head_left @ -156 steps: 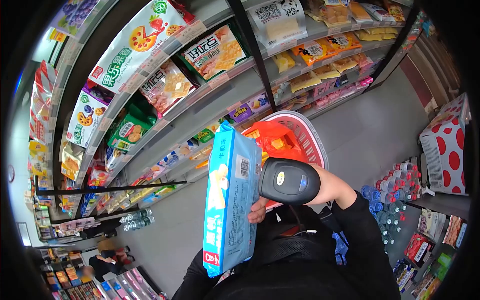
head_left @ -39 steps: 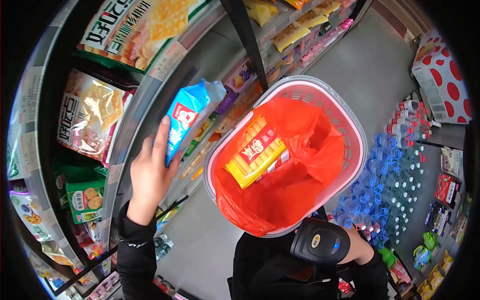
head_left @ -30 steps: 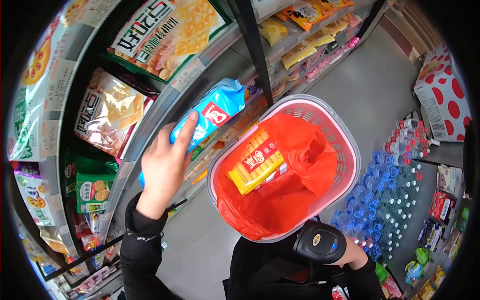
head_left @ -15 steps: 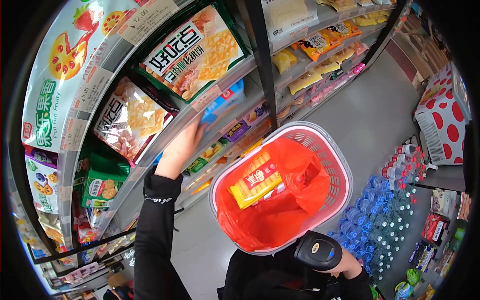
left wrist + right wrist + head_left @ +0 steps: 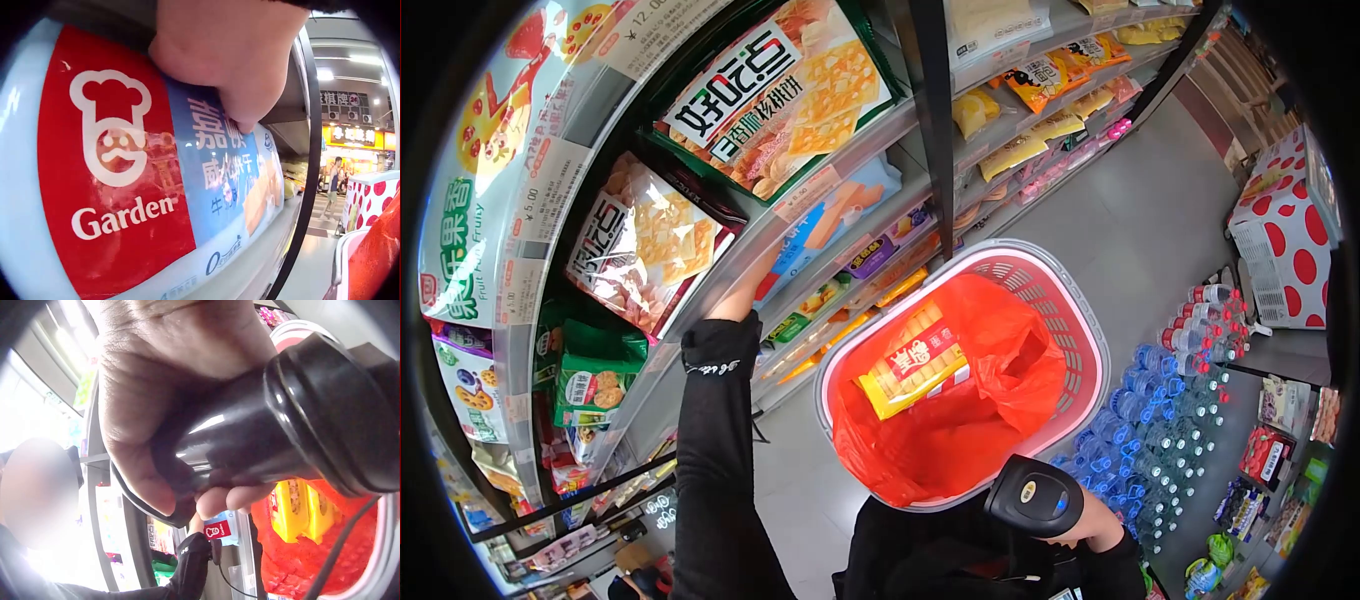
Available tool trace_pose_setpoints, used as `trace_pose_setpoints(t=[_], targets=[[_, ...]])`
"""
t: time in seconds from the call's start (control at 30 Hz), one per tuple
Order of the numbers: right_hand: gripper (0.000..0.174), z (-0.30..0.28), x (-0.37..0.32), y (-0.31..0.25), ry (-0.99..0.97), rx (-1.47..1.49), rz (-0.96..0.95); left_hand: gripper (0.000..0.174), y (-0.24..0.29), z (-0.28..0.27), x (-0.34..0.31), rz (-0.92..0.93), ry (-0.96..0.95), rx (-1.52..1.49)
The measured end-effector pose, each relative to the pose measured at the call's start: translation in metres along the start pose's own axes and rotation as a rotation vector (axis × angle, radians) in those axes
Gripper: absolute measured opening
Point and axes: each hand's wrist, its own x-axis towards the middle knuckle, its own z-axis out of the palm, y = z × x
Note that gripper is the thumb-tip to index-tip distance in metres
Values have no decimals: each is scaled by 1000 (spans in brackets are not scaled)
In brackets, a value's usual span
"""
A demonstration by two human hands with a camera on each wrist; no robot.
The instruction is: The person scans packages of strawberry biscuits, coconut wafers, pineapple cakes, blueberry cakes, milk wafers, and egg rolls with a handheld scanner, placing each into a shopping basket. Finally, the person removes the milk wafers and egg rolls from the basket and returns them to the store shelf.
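Note:
A light-blue packet of wafer biscuits (image 5: pixel 845 212) with a red Garden label (image 5: pixel 119 162) lies in a shelf bay, partly behind the edge of the shelf above. My left hand (image 5: pixel 225 50) holds it from above, the thumb across its printed front. In the head view most of the left hand (image 5: pixel 748 285) is hidden by the shelf edge. My right hand (image 5: pixel 144 394) grips the black handle of a barcode scanner (image 5: pixel 1032 497), whose rounded head covers much of that hand in the head view. A cord (image 5: pixel 340 550) shows below the handle.
A pink-and-grey basket (image 5: pixel 1090 350), lined with a red bag (image 5: pixel 930 460), stands before my body with a yellow biscuit packet (image 5: pixel 915 360) inside. Cracker packs (image 5: pixel 780 100) fill the shelf above. A black upright post (image 5: pixel 930 110) divides the bays. Bottled water (image 5: pixel 1150 430) stands right.
The wafer packet, earlier before my chest under the scanner, was carried left over the basket by my left hand into the shelf. In the last half second the hand has slid deeper behind the edge.

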Motion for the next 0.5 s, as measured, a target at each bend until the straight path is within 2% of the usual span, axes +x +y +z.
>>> trace_pose_setpoints(t=[0.5], targets=[[68,3,4,7,2,-2,67,24,21,5,14,-2,101,-38]])
